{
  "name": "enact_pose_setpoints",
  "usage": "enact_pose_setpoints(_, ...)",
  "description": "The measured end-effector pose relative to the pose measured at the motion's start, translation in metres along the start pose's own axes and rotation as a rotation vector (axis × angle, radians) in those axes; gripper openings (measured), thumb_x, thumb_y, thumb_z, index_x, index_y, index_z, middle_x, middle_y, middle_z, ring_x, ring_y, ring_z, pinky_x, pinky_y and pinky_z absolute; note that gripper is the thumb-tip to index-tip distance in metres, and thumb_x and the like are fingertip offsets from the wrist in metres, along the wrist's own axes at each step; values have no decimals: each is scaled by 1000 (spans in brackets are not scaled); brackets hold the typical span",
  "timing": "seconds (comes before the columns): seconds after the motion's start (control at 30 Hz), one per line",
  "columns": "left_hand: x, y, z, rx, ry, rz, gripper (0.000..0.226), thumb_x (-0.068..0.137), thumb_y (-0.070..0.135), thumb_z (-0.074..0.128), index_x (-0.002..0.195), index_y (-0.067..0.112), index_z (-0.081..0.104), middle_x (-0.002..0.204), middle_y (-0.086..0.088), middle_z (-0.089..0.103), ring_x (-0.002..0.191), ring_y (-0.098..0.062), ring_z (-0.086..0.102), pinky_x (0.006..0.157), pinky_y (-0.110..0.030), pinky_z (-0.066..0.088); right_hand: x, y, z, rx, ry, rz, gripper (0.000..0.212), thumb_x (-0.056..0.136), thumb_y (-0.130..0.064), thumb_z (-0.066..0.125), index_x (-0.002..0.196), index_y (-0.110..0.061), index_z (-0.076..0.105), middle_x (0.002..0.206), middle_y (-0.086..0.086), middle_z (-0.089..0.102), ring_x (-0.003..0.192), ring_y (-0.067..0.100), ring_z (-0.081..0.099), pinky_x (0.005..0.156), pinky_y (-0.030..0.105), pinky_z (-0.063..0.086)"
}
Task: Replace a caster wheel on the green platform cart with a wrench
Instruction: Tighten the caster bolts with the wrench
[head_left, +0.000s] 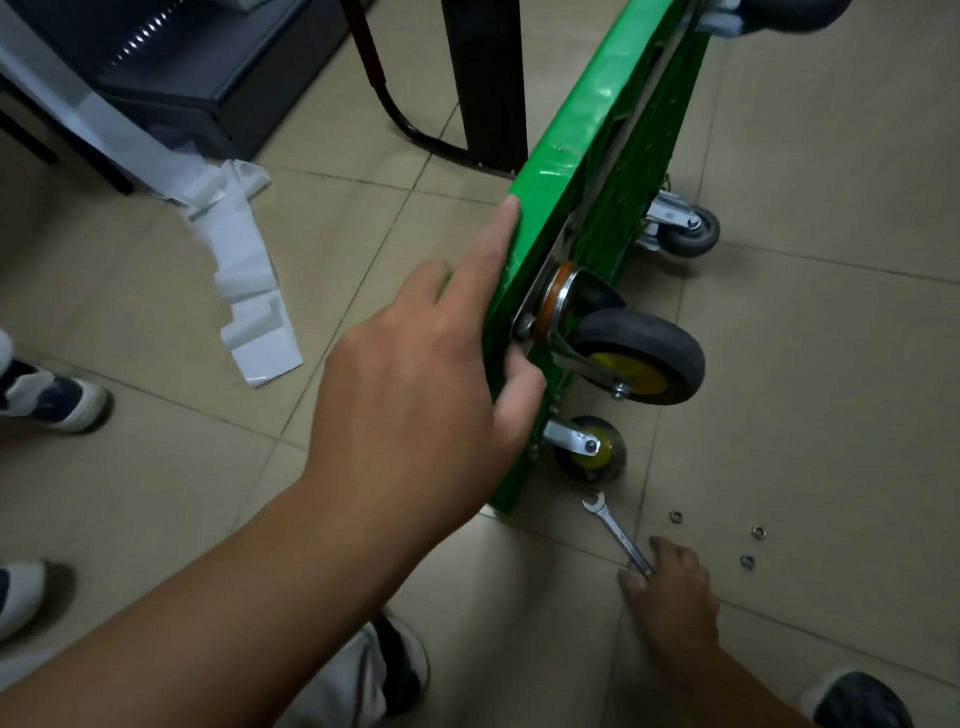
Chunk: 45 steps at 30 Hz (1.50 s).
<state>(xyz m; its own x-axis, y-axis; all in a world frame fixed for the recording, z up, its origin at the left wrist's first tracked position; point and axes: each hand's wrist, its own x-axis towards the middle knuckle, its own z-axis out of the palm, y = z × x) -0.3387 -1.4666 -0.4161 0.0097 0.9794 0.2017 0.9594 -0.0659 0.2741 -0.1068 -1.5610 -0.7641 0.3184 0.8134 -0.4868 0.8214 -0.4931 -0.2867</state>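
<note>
Counted one green cart (571, 145), four caster wheels (639, 358) (589, 449) (685, 231) (779, 15) on its right, one wrench (618, 535) and three nuts (675, 516) (759, 531) (746, 561) near right, two hands (415, 395) (670, 587), four shoes (52, 400) (21, 592) (400, 660) (862, 701), one white paper strip (244, 270) far left.

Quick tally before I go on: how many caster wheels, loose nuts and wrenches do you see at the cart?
Caster wheels on the cart: 4, top one cropped
Loose nuts: 3
Wrench: 1
Total: 8
</note>
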Motion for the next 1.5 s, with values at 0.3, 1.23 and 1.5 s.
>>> enact_pose_setpoints(0.3,0,0,-2,9,-33,-24,79,87,38,59,161,32,32,109,5,67,77,-12,57,57,-12,29,28,2,10,-131,13,-150,34,81,-24,77,109,-17,58,104,4,56,93,24,52,74,37,47)
enact_pose_setpoints(1.23,4,22,-27,-258,-306,7,86,88,37,67,159,51,21,112,7,65,71,-10,64,66,-31,54,-136,-129,-192,1000,182,-534,27,100,-49,33,96,-39,59,82,-8,60,79,9,58,74,33,50)
enact_pose_setpoints(1.5,8,24,-13,-338,-282,28,67,88,64,56,148,57,26,114,16,58,78,-7,68,71,-43,61,-114,-151,-173,1030,192,-566,25,102,-39,31,91,-26,49,71,-11,52,61,8,47,52,17,35)
